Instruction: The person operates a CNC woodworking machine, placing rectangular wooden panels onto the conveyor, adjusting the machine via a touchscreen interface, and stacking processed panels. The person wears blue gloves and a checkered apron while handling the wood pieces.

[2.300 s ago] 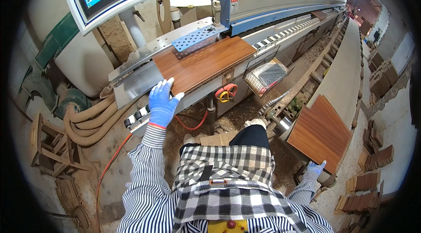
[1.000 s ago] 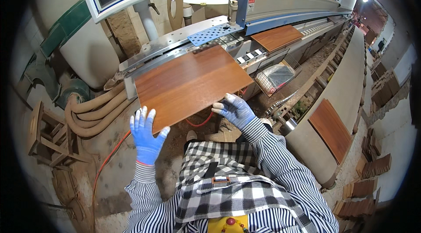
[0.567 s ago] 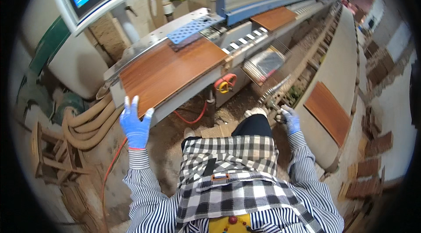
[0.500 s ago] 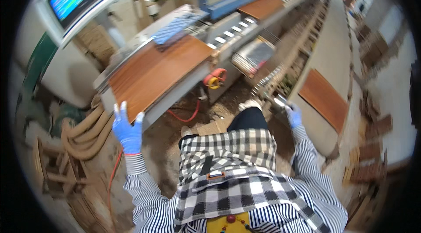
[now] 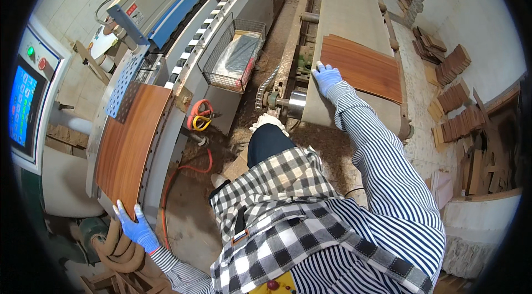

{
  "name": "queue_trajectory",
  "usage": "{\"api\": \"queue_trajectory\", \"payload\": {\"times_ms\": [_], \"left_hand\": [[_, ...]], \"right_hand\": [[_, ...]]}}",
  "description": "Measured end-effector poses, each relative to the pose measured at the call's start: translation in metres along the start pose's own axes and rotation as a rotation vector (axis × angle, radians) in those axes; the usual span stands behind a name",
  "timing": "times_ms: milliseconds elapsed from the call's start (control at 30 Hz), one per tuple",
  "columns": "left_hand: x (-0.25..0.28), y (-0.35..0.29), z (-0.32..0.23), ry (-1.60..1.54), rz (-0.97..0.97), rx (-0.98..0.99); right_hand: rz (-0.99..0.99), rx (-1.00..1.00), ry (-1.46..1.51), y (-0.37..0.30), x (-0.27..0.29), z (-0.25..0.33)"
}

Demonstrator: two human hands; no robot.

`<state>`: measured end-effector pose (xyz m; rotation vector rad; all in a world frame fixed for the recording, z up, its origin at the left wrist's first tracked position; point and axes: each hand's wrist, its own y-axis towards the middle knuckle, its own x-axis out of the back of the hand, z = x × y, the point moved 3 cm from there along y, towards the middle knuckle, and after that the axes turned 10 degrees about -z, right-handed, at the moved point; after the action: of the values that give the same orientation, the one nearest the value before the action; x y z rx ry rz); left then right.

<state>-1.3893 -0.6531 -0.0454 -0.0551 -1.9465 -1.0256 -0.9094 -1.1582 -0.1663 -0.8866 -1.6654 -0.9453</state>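
Observation:
A reddish-brown wood-grain board (image 5: 133,144) lies lengthwise on the machine's infeed at the left, its far part running under a blue perforated guard (image 5: 123,93). At its near end my left hand (image 5: 137,232), in a blue and white glove, has its fingers spread against the edge. On the belt to the right rests another board (image 5: 363,67) of the same brown. My gloved right hand (image 5: 328,79) lies at this board's near left corner, fingers stretched out; whether any fingertip is beneath the board cannot be seen.
A lit control screen (image 5: 25,108) stands far left. A wire basket (image 5: 234,56) and red and yellow rings (image 5: 200,115) hang off the machine's side. Between machine and belt are a chain (image 5: 267,88) and a metal roller (image 5: 297,103). A red hose (image 5: 188,168) trails down. Stacked brown boards (image 5: 453,65) stand right.
My view has turned rightward. My right hand has moved from beside the roller onto the belt, up to the board's corner. My left hand stays at the left board's near end.

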Motion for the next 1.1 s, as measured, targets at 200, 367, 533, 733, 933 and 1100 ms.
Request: {"api": "queue_trajectory", "payload": {"times_ms": [200,367,533,733,933,1100], "left_hand": [[0.004,-0.002,-0.006,0.003,0.006,0.028],[0.008,-0.001,-0.016,-0.013,-0.027,-0.003],[0.002,-0.001,-0.009,0.004,-0.033,-0.021],[0.004,-0.003,-0.002,-0.007,-0.06,-0.045],[0.002,-0.003,0.0,-0.064,-0.085,-0.089],[0.011,-0.003,-0.012,-0.072,-0.031,-0.018]], "right_hand": [[0.197,-0.043,0.02,0.0,0.009,-0.004],[0.042,0.093,0.014,-0.036,0.011,0.0],[-0.062,0.205,-0.053,-0.102,0.022,0.027],[-0.279,-0.068,0.522,-0.183,0.037,0.059],[-0.121,-1.065,2.439,-0.199,-0.086,-0.024],[-0.403,-1.613,2.003,-0.18,-0.08,-0.023]]}}
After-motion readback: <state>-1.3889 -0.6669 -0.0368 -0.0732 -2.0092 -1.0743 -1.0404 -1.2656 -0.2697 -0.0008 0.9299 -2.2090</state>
